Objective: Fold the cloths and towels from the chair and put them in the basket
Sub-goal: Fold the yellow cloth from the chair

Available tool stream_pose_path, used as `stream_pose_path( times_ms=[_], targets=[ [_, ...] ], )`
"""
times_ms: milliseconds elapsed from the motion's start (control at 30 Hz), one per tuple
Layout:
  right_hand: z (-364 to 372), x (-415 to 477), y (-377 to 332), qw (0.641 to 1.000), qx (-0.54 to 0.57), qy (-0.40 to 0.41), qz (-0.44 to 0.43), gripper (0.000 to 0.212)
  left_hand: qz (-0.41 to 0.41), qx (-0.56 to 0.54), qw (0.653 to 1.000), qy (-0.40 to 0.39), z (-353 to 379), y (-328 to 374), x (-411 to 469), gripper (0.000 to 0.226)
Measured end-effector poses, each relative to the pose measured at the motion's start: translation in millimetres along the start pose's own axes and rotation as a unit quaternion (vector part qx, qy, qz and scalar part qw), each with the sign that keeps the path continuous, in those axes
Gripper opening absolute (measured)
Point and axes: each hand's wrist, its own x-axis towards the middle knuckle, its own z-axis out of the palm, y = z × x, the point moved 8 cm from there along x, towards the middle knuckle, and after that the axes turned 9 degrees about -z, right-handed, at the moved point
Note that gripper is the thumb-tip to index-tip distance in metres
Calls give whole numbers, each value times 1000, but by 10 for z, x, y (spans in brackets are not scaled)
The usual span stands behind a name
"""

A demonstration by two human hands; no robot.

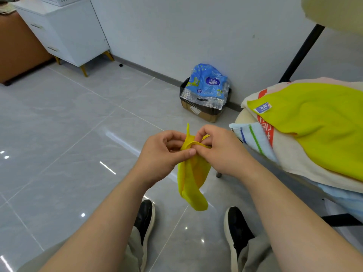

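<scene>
Nearest, two black shoes (144, 218) stood on the tiled floor. Above them the left hand (163, 154) and right hand (218, 152) met. Each grip was narrow, pinching the top edge of a yellow cloth (193, 181) that hung crumpled in the air. To the right, the chair (242, 116) carried a heap: a green cloth (322, 122) over a cream towel (294, 154), with a striped towel (253, 138) at its left edge. Farther off by the wall, a box (198, 111) held a blue pack (207, 83). Far left, a basket (62, 0) sat on a cabinet (74, 30), its contents hidden.
</scene>
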Motion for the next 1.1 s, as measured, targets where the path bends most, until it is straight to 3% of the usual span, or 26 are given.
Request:
stream_pose_path(
  times_ms=[167,500,867,1100],
  targets=[
    [26,-3,-5,1000,4,1,-5,17,8,25,999,47,-77,-7,10,11],
    [93,-6,76,999,-17,-32,19,15,49,135,977,155,-226,54,22,13],
    [119,0,94,998,-27,-46,28,18,121,258,946,153,-146,57,41,8],
    [182,-26,176,979,-155,-127,35,26,118,248,937,216,-363,112,68,3]
  ],
)
